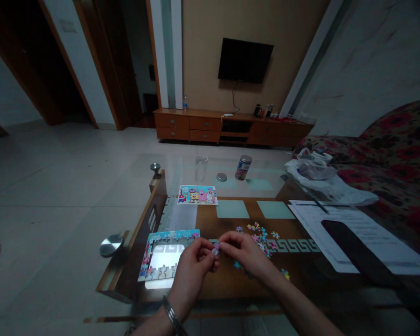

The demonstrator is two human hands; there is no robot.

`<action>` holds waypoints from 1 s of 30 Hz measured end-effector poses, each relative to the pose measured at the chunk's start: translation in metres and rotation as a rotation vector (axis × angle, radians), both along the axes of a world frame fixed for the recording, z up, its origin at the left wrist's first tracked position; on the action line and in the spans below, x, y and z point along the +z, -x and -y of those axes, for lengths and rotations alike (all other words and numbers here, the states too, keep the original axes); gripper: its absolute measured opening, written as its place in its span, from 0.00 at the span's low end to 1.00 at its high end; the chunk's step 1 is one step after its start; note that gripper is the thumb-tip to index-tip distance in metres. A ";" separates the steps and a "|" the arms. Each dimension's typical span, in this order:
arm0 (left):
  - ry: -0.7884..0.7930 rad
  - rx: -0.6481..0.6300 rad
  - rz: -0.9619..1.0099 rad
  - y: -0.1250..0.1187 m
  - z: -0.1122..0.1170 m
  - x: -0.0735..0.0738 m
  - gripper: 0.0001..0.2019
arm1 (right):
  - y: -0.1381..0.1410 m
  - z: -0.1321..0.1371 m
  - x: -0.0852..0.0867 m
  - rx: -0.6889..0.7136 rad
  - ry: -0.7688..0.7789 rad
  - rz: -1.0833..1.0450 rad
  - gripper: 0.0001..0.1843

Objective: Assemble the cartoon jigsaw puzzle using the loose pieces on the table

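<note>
Left hand [192,270] and right hand [245,254] pinch, fingertips pressed together, one small pink-and-blue cardboard jigsaw piece [215,249] at lower centre; the part-filled, blue-bordered cardboard puzzle frame [168,236] lies just left, nearer the left hand.

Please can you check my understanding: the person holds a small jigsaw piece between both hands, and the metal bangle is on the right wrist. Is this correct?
Not quite: the head view shows the metal bangle on the left wrist, not the right. The rest is correct: the left hand and right hand hold the small jigsaw piece between them.
</note>
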State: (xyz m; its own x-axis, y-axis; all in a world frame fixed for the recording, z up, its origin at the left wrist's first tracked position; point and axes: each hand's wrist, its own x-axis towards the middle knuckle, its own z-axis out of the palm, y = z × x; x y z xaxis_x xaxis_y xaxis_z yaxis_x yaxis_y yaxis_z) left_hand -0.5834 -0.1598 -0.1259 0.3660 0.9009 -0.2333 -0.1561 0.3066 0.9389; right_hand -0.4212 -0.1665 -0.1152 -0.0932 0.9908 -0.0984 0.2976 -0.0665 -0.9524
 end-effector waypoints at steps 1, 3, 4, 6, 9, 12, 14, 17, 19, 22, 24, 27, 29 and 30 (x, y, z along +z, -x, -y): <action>0.010 0.000 0.013 0.000 0.000 0.000 0.14 | 0.000 0.000 -0.001 -0.002 0.006 -0.011 0.10; 0.027 -0.002 0.034 0.000 0.000 0.000 0.15 | 0.000 -0.001 -0.002 -0.004 0.017 -0.025 0.10; 0.034 -0.003 0.042 0.000 0.000 0.001 0.15 | 0.000 -0.001 -0.002 -0.004 0.020 -0.027 0.10; 0.046 -0.005 0.051 0.001 -0.001 0.001 0.15 | 0.001 -0.001 -0.003 -0.001 0.018 -0.029 0.10; 0.054 -0.002 0.047 0.000 0.000 0.002 0.14 | 0.001 -0.001 -0.002 0.000 -0.012 -0.038 0.11; 0.052 0.002 0.030 -0.001 0.003 0.001 0.13 | 0.000 0.000 0.000 0.018 -0.024 -0.038 0.10; 0.052 0.000 0.026 -0.003 0.004 0.001 0.12 | 0.000 0.001 0.002 0.034 -0.012 -0.032 0.08; 0.046 -0.004 0.013 -0.004 0.006 0.001 0.12 | -0.002 0.001 0.003 0.056 -0.007 -0.028 0.06; 0.027 0.004 -0.019 -0.003 0.005 0.001 0.11 | -0.003 0.002 0.004 0.082 0.002 -0.025 0.07; -0.035 0.021 -0.077 -0.002 0.004 0.002 0.10 | -0.005 0.003 0.004 0.093 0.015 -0.008 0.08; -0.082 0.027 -0.103 -0.001 0.002 0.002 0.09 | -0.006 0.004 0.005 0.092 0.016 -0.004 0.09; -0.115 0.030 -0.120 -0.001 0.001 0.001 0.08 | -0.008 0.007 0.006 0.105 0.023 -0.004 0.09; -0.122 0.026 -0.127 -0.002 0.001 -0.001 0.08 | -0.009 0.008 0.005 0.109 0.030 0.008 0.09; -0.127 0.025 -0.135 -0.002 0.002 -0.001 0.08 | -0.009 0.009 0.005 0.109 0.033 0.012 0.09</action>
State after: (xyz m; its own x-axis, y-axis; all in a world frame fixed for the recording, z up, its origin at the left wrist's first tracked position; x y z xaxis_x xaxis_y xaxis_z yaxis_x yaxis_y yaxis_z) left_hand -0.5813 -0.1614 -0.1271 0.3162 0.9346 -0.1628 -0.0321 0.1820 0.9828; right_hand -0.4122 -0.1754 -0.1103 -0.1989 0.9711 -0.1321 0.3163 -0.0640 -0.9465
